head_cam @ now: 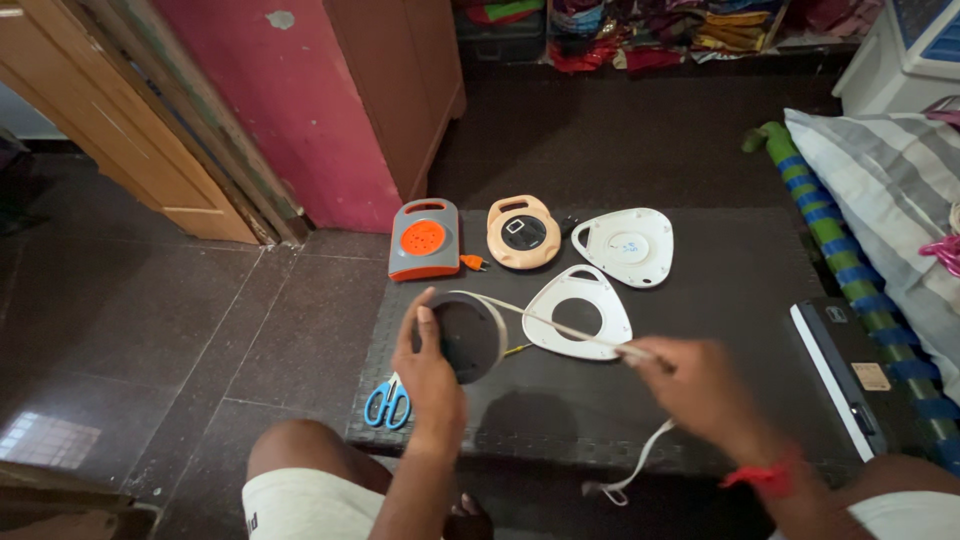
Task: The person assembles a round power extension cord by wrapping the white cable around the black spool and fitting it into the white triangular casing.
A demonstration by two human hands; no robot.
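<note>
At far left a wooden door frame (120, 130) stands against a pink wall (300, 100), with dark floor tiles (150, 330) below. A dark mat (700, 300) covers the floor to the right of the tiles, and everything else lies on it.

Blue-handled scissors (388, 403) lie at the mat's near left corner, just beside the left hand (432, 375). That hand is curled around a black reel (468, 338), thumb up along its left edge, holding it upright on the mat. A white strap (560, 327) wraps the reel's rim and runs rightward, taut, to the right hand (700, 385). The right hand is closed, pinching the strap between its fingertips; the strap's loose end (630, 470) hangs below the hand and curls near the mat's front edge. A red thread (765, 475) circles the right wrist.

Behind the reel sit a grey and orange case (425, 240), then a peach round case (523, 232), then a white rounded-triangle cover (625, 246). A white ring-shaped cover (578, 313) lies nearer, under the taut strap.

At right a dark flat box (850, 370) lies by a green and blue striped roll (850, 270), with a striped pillow (890, 190) beyond.
</note>
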